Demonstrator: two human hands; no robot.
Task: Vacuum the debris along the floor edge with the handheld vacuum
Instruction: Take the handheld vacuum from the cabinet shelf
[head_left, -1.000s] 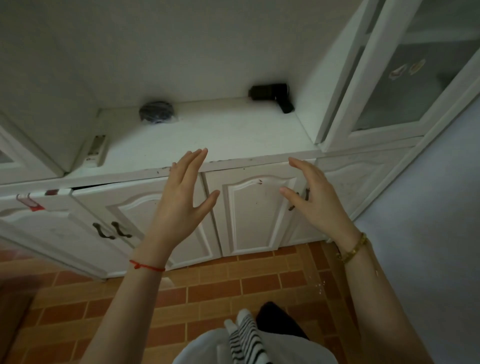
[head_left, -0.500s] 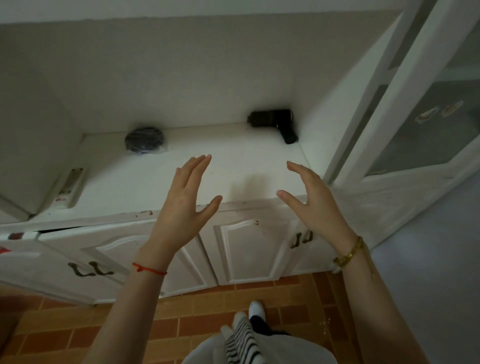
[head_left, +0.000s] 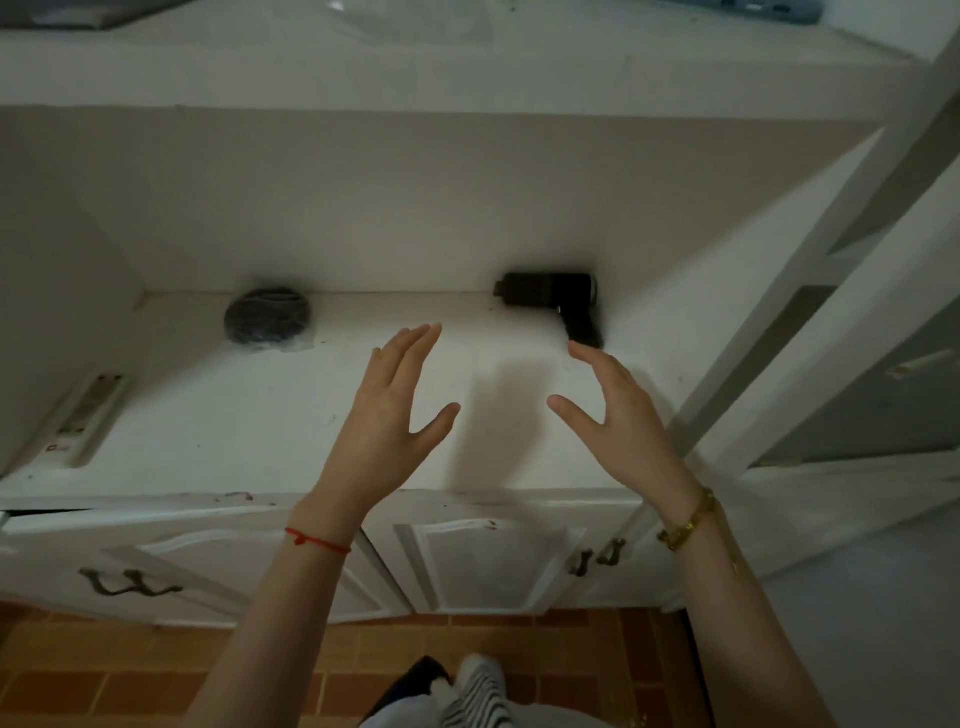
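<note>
The black handheld vacuum (head_left: 550, 296) lies on its side at the back right of a white countertop (head_left: 249, 431), its handle pointing toward me. My right hand (head_left: 618, 421) hovers over the counter with fingers apart, fingertips just short of the vacuum's handle. My left hand (head_left: 387, 415) is raised beside it over the middle of the counter, open and holding nothing. The brick-pattern floor (head_left: 104, 675) shows below the cabinet doors; I cannot make out any debris along its edge.
A dark round bundle in clear wrap (head_left: 267, 317) sits at the back left of the counter. A white remote (head_left: 85, 415) lies near the left wall. Cabinet doors with dark handles (head_left: 127, 582) are below. A glass-fronted cabinet door (head_left: 857, 364) stands at the right.
The view has tilted up and closed in on the counter. Both open hands have moved forward over the countertop, and the right hand now nears the vacuum's handle.
</note>
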